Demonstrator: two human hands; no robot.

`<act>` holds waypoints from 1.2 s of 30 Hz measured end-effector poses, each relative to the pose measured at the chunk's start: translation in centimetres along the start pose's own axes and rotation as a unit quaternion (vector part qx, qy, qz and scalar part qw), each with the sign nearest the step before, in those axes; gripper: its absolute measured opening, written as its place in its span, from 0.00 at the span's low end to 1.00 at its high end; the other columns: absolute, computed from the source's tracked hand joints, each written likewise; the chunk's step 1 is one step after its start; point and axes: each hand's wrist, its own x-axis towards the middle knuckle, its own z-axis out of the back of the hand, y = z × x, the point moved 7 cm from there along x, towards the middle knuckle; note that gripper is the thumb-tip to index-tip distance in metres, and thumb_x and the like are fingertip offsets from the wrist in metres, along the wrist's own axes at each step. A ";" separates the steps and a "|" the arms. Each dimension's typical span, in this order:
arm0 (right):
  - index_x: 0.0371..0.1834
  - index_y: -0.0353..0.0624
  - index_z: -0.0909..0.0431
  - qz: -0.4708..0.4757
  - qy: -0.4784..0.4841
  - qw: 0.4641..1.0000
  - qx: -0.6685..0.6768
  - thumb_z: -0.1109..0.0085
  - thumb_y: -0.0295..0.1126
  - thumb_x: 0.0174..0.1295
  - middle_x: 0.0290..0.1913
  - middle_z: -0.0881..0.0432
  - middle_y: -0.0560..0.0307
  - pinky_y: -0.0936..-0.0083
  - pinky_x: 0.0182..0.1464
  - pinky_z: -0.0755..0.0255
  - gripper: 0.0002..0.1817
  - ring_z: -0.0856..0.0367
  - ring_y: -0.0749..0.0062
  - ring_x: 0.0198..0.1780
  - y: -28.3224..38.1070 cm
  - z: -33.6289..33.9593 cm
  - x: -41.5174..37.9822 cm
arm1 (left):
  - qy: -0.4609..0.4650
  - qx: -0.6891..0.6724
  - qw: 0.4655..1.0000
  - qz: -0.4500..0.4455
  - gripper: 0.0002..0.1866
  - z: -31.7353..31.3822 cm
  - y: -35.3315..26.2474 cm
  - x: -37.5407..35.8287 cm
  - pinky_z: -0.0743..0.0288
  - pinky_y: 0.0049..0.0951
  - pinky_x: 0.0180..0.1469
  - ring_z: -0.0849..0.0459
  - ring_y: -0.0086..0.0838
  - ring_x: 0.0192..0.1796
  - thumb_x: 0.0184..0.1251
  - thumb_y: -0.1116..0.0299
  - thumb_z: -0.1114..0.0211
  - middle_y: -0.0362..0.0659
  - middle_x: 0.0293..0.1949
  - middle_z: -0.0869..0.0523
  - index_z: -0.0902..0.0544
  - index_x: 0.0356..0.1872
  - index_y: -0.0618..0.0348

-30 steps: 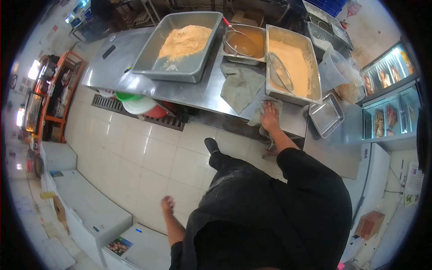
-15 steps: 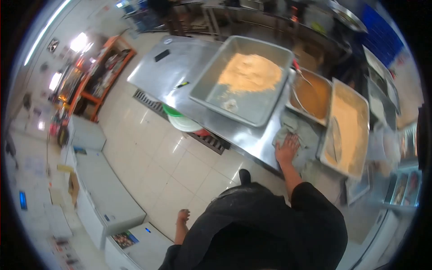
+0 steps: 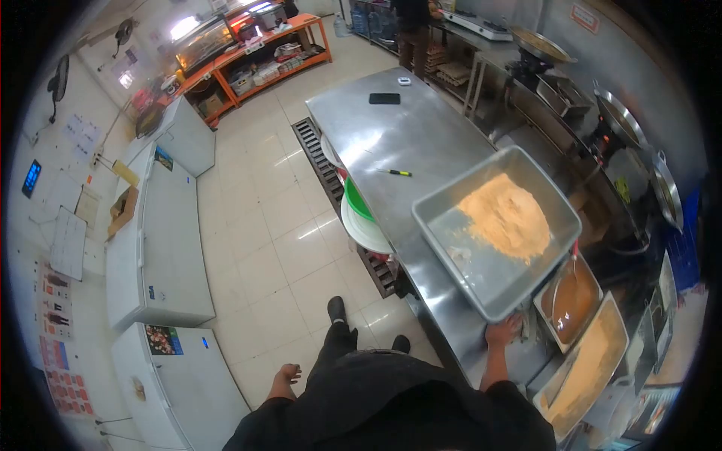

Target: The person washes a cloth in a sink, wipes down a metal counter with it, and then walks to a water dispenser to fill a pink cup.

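My right hand point(image 3: 503, 331) lies on the steel table point(image 3: 440, 289), fingers spread, by the near corner of a big grey tub point(image 3: 445, 259). A crumpled grey-green cloth point(image 3: 528, 325) is against its fingers; how much lies under the palm is hidden. Orange-tan powder point(image 3: 511, 218) is heaped in the tub, with a small white patch beside it. To the right stand a pan of brown liquid point(image 3: 573, 301) with a red-handled utensil in it and a long tray of pale orange powder point(image 3: 590, 368). My left hand point(image 3: 288, 373) hangs over the floor, loosely open, holding nothing.
A phone point(image 3: 384, 98) and a yellow-black pen-like tool point(image 3: 397, 173) lie on the table. White chest freezers point(image 3: 173, 233) line the left wall. A floor grate point(image 3: 323, 161) runs along the table. Another person point(image 3: 414, 30) stands at the back by the stove counter.
My view has swung, so the table and floor sit lower and further right. My right hand has slid nearer the tub's corner. The left hand still hangs at my side.
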 end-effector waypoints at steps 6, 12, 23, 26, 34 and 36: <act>0.79 0.46 0.51 -0.043 0.078 0.995 -0.047 0.55 0.51 0.68 0.80 0.55 0.42 0.35 0.74 0.61 0.39 0.63 0.49 0.81 -0.4 -2.9 -1.3 | 0.000 -0.029 0.999 0.031 0.18 3.3 -3.5 4.1 0.27 0.45 0.54 0.20 0.34 0.56 0.74 0.57 0.48 0.38 0.57 0.17 0.22 0.57 0.53; 0.74 0.36 0.43 -0.097 0.149 0.981 -0.079 0.60 0.50 0.71 0.77 0.45 0.46 0.47 0.75 0.53 0.35 0.47 0.46 0.76 4.3 -1.2 -5.2 | 0.015 0.018 0.911 -0.411 0.15 10.8 -21.4 6.6 0.24 0.41 0.36 0.16 0.36 0.36 0.69 0.56 0.42 0.44 0.37 0.13 0.17 0.41 0.57; 0.62 0.38 0.25 -0.166 0.344 0.915 -0.129 0.49 0.49 0.65 0.65 0.25 0.48 0.57 0.65 0.33 0.30 0.28 0.51 0.66 12.6 -11.3 -4.1 | 0.090 0.035 0.967 -0.235 0.16 21.3 -54.8 18.1 0.25 0.36 0.45 0.17 0.28 0.42 0.69 0.61 0.43 0.41 0.46 0.14 0.23 0.54 0.54; 0.50 0.45 0.17 0.133 0.397 0.893 -0.165 0.49 0.47 0.67 0.49 0.15 0.49 0.59 0.50 0.23 0.20 0.15 0.58 0.49 37.2 3.4 -4.9 | 0.073 0.051 0.980 -0.179 0.17 24.8 -59.2 22.2 0.26 0.42 0.49 0.18 0.31 0.47 0.71 0.60 0.44 0.42 0.50 0.15 0.24 0.56 0.53; 0.53 0.45 0.23 0.153 0.092 0.969 0.171 0.40 0.38 0.59 0.52 0.21 0.43 0.53 0.55 0.26 0.19 0.22 0.47 0.56 77.4 7.9 15.3 | 0.072 -0.018 0.981 -0.178 0.19 32.5 -73.6 23.5 0.29 0.41 0.59 0.21 0.35 0.60 0.72 0.57 0.46 0.42 0.58 0.18 0.25 0.58 0.54; 0.50 0.46 0.21 0.130 0.054 0.980 0.143 0.43 0.33 0.59 0.55 0.22 0.47 0.54 0.58 0.28 0.15 0.24 0.48 0.58 80.5 4.1 19.8 | 0.042 -0.041 0.979 -0.194 0.20 36.1 -77.4 22.1 0.29 0.42 0.59 0.22 0.36 0.61 0.71 0.57 0.45 0.43 0.58 0.18 0.25 0.58 0.55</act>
